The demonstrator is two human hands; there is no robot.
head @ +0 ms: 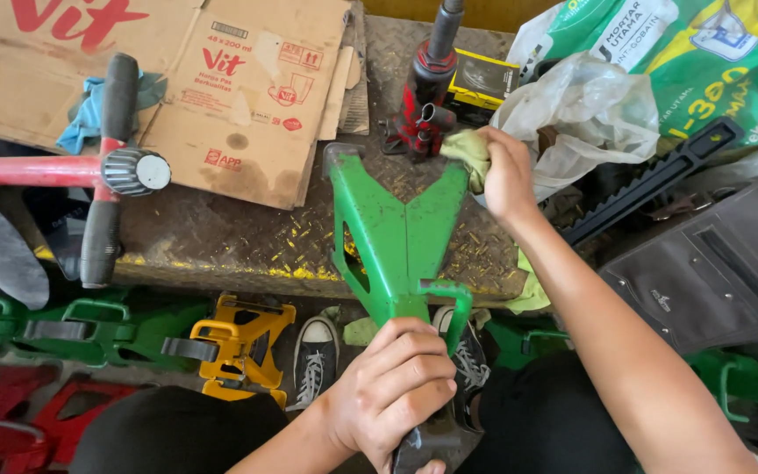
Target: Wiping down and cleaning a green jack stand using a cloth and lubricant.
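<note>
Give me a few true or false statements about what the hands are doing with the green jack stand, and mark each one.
1. The left hand grips the narrow end of the green jack stand. True.
2. The right hand presses a rag against the stand. True.
3. The rag is red. False: it is yellow-green.
4. The stand lies on bare floor. False: it rests on a worn metal table.
5. A yellow stand lies below the table edge. True.

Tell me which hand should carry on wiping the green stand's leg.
Right. The right hand already presses the yellow-green rag on the green jack stand leg, while the left hand grips its lower end.
</note>
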